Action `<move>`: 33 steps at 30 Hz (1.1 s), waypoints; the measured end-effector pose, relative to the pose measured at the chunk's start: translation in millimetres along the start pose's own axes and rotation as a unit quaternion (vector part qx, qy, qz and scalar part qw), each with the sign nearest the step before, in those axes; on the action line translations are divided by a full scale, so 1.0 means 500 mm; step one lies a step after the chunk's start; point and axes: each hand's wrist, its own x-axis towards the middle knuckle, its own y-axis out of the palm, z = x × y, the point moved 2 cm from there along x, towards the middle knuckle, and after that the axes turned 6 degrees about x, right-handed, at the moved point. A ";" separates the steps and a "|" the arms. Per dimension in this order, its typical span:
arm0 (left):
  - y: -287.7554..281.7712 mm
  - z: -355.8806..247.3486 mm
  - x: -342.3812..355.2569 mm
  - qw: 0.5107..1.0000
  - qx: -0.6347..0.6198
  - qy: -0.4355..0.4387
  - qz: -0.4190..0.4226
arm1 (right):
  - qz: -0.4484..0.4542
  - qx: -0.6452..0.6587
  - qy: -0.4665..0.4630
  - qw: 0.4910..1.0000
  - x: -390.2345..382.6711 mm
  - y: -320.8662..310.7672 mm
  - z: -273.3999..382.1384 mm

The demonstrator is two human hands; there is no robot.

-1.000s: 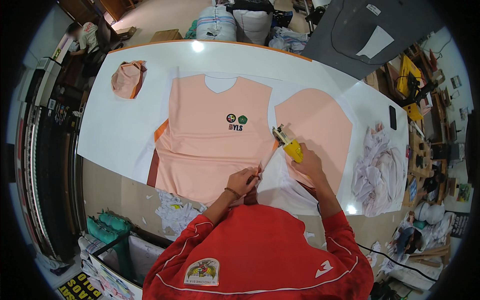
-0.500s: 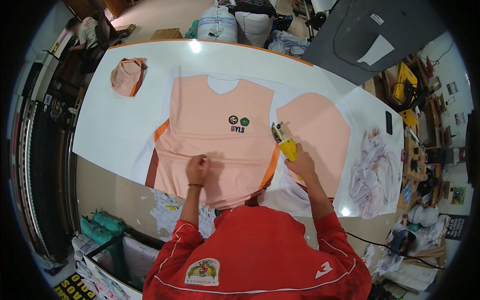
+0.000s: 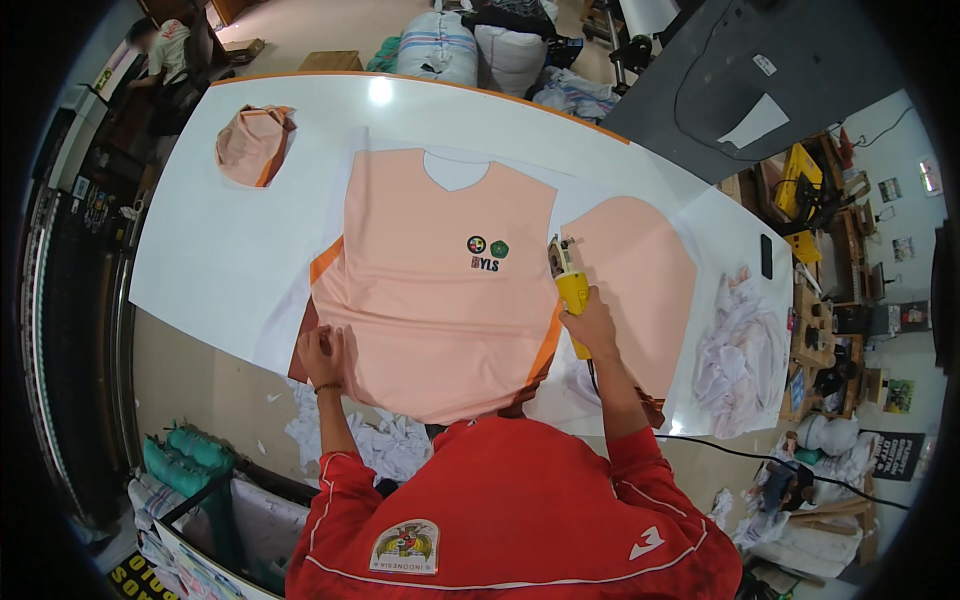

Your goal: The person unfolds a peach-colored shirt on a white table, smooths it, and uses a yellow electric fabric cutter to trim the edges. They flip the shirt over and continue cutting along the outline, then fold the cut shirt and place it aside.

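Observation:
A peach shirt-front panel point(image 3: 430, 300) with a cut neckline, chest badges and orange and maroon side strips lies creased on white sheet material. At its lower left edge, my left hand point(image 3: 322, 357) has its fingers curled together on the cloth, pinching the edge. My right hand point(image 3: 592, 325) is wrapped around a yellow handheld electric fabric cutter point(image 3: 572, 290). The cutter's metal head points away from me, over the gap between the panel and a rounded peach sleeve piece point(image 3: 635, 270) on the right.
The white table point(image 3: 200, 240) carries a folded peach piece point(image 3: 255, 147) far left, crumpled white scraps point(image 3: 742, 355) and a black phone point(image 3: 767, 256) at right. A black cord point(image 3: 720, 447) trails right. White offcuts point(image 3: 385, 445) lie on the floor. Another person point(image 3: 165, 55) sits far left.
My left hand has moved left from over the panel's middle to its lower left edge. The cutter is turned slightly more upright, and the view has shifted a little.

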 end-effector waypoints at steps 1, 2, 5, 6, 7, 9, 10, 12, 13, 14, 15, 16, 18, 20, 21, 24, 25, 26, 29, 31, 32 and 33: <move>0.004 -0.003 0.000 1.000 -0.002 -0.009 0.005 | -0.010 0.005 0.006 1.000 0.004 0.008 0.000; 0.005 -0.005 0.002 1.000 -0.007 -0.013 0.004 | -0.019 0.011 0.012 1.000 0.007 0.014 0.001; 0.007 -0.003 -0.001 1.000 -0.013 -0.022 -0.001 | -0.023 0.005 0.033 0.999 0.010 0.019 0.029; 0.005 -0.004 0.002 1.000 -0.014 -0.019 -0.002 | -0.027 0.006 0.035 0.999 0.012 0.021 0.033; 0.004 -0.005 0.004 1.000 -0.014 -0.016 -0.004 | -0.031 0.007 0.038 0.999 0.015 0.023 0.036; -0.001 -0.013 0.006 1.000 -0.019 -0.019 0.002 | -0.037 0.009 0.039 0.999 0.022 0.029 0.039; -0.002 -0.014 0.008 1.000 -0.021 -0.020 0.005 | -0.039 0.009 0.038 0.998 0.030 0.029 0.041; 0.005 -0.002 0.009 1.000 -0.009 -0.003 -0.003 | -0.040 0.015 0.039 0.998 0.042 0.031 0.049; 0.007 0.004 0.008 1.000 -0.004 0.005 -0.008 | -0.040 0.021 0.042 0.998 0.047 0.031 0.056; 0.010 0.010 0.005 1.000 -0.003 0.000 -0.006 | -0.039 0.026 0.044 0.998 0.052 0.030 0.062; 0.010 0.009 0.005 1.000 -0.003 -0.005 -0.005 | -0.041 0.030 0.048 0.998 0.058 0.030 0.069; 0.010 0.007 0.005 1.000 -0.003 -0.009 -0.003 | -0.043 0.034 0.051 0.997 0.063 0.029 0.076; 0.009 0.006 0.006 1.000 -0.009 -0.009 -0.005 | -0.049 0.038 0.053 0.997 0.079 0.030 0.082; 0.009 0.003 0.007 1.000 -0.007 -0.007 -0.006 | -0.057 0.039 0.051 0.996 0.100 0.033 0.079; 0.007 0.003 0.008 1.000 -0.001 -0.005 -0.005 | -0.062 0.040 0.047 0.996 0.107 0.033 0.086; 0.003 -0.003 0.011 1.000 -0.001 0.001 -0.011 | -0.075 0.044 0.042 0.995 0.138 0.030 0.102; 0.002 -0.006 0.012 1.000 -0.004 0.003 -0.014 | -0.078 0.047 0.044 0.995 0.153 0.028 0.105; 0.003 -0.009 0.013 1.000 -0.007 0.003 -0.013 | -0.081 0.050 0.045 0.994 0.167 0.025 0.108; 0.000 -0.004 0.011 1.000 -0.001 -0.002 -0.009 | -0.076 0.058 0.054 0.994 0.196 0.011 0.150; 0.001 -0.006 0.013 1.000 0.011 -0.002 0.000 | -0.086 0.071 0.060 0.992 0.230 0.006 0.152; 0.001 -0.008 0.013 1.000 0.006 -0.003 -0.002 | -0.091 0.077 0.063 0.991 0.249 0.002 0.154; 0.000 -0.008 0.011 1.000 0.003 -0.004 -0.003 | -0.093 0.087 0.067 0.990 0.266 0.001 0.160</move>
